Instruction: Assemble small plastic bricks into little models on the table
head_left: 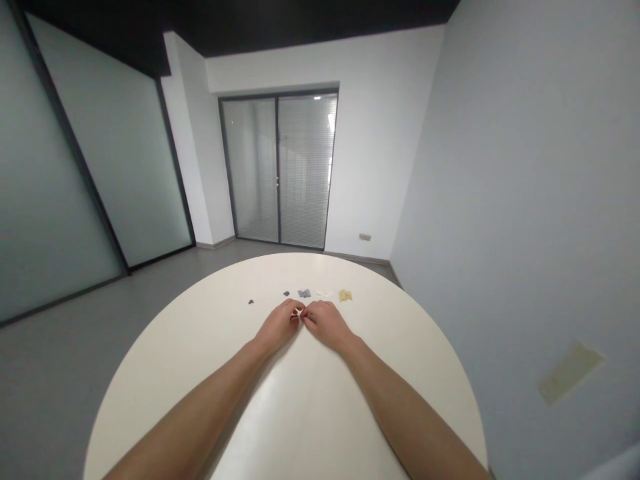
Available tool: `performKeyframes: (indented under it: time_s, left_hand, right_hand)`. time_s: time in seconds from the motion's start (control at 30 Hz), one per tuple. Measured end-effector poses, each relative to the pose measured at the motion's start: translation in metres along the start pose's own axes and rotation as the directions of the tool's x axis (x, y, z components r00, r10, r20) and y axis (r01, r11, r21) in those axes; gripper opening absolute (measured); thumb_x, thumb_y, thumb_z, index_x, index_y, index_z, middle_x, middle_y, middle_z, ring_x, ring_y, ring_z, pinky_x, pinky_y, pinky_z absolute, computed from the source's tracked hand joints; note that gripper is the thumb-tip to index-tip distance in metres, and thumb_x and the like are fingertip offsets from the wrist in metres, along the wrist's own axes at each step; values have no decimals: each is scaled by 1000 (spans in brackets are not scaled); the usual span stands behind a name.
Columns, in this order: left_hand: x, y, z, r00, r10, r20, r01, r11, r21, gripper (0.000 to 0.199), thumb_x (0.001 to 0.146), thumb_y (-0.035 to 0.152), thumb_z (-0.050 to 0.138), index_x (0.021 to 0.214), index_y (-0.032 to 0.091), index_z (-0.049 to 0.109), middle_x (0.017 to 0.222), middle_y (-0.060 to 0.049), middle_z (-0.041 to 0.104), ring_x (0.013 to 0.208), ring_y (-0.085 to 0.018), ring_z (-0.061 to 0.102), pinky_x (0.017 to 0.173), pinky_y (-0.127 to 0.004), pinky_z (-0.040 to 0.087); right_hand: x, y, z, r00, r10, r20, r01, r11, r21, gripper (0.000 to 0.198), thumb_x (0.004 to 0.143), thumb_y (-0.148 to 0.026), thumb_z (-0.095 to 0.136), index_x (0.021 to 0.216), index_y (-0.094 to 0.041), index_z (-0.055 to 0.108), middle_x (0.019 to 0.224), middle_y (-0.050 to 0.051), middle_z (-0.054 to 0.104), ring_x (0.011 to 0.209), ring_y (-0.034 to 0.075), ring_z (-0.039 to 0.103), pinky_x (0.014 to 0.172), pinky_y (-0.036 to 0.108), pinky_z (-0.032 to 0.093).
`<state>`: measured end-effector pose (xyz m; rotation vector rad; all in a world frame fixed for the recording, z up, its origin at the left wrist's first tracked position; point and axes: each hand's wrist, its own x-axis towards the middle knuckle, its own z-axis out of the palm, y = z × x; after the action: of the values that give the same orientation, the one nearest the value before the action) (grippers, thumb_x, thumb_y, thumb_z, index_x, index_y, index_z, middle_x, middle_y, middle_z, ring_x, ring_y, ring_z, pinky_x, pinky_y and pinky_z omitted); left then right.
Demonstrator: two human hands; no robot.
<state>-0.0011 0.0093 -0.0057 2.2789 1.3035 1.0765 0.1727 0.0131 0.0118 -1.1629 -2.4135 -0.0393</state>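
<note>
My left hand (pixel 278 326) and my right hand (pixel 327 323) meet over the middle of the white round table (pixel 280 427). Both have their fingers curled and pinched together, fingertip to fingertip. Whatever sits between them is too small to make out. Just beyond the hands lie small flat pieces: a grey-blue group (pixel 305 293), a white group (pixel 324 294) and a yellow group (pixel 345 295). Left of these are a small dark piece (pixel 287 293) and another dark piece (pixel 251 302).
The table's curved far edge (pixel 290 254) lies past the pieces. A grey wall (pixel 525 200) stands close on the right, with a beige patch (pixel 571 375) on it. Frosted glass panels (pixel 110 147) are on the left, and a glazed door (pixel 278 170) is behind.
</note>
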Motion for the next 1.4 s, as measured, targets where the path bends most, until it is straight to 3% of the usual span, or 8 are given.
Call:
performKeyframes:
  time_s: [0.1, 0.23, 0.43, 0.7, 0.97, 1.4]
  left_hand:
    - [0, 1, 1, 1000, -9, -7, 9, 999, -51, 31, 74, 6, 48, 95, 19, 66, 99, -4, 68, 94, -18, 61, 88, -32, 50]
    - [1, -1, 4, 999, -38, 15, 41, 971, -234, 25, 76, 10, 50, 95, 18, 64, 98, -5, 69, 85, -16, 65, 79, -29, 53]
    - [5, -1, 3, 975, -210, -71, 174, 923, -345, 23, 71, 17, 60, 94, 16, 61, 100, -8, 69, 83, -17, 66, 75, -31, 54]
    - [8, -2, -1, 965, -239, -104, 166, 872, -461, 22, 66, 20, 67, 86, 14, 62, 86, -6, 68, 81, -17, 64, 80, -34, 52]
    - [7, -1, 1, 970, -224, -97, 133, 819, -558, 28, 65, 21, 69, 92, 16, 63, 97, -8, 69, 88, -21, 65, 82, -35, 51]
    - [7, -3, -2, 974, -216, -63, 159, 857, -490, 21, 73, 27, 64, 89, 13, 68, 87, -9, 70, 78, -19, 62, 70, -30, 49]
  right_hand:
    - [0, 1, 1, 1000, -3, 1, 3, 1000, -7, 16, 89, -21, 56, 93, -24, 71, 94, 2, 71, 92, 16, 62, 86, 27, 39]
    - [0, 3, 2, 1000, -7, 8, 7, 1000, 11, 18, 89, -21, 55, 96, -24, 72, 96, 2, 71, 94, 16, 62, 87, 27, 39]
    - [0, 1, 1, 1000, -1, -8, 1, 998, 59, 18, 90, -21, 56, 99, -22, 71, 99, 4, 72, 96, 17, 62, 89, 29, 38]
    - [-1, 0, 3, 994, -30, -103, 35, 998, 47, 11, 90, -25, 59, 94, -23, 69, 96, 2, 72, 92, 16, 62, 88, 30, 37]
    - [0, 4, 4, 982, -18, -187, 25, 999, 36, 10, 93, -25, 57, 95, -21, 66, 98, 4, 71, 94, 18, 62, 88, 33, 37]
    - [1, 6, 7, 961, -34, -273, 42, 999, 23, 9, 93, -26, 57, 94, -21, 64, 96, 3, 71, 92, 17, 61, 88, 33, 35]
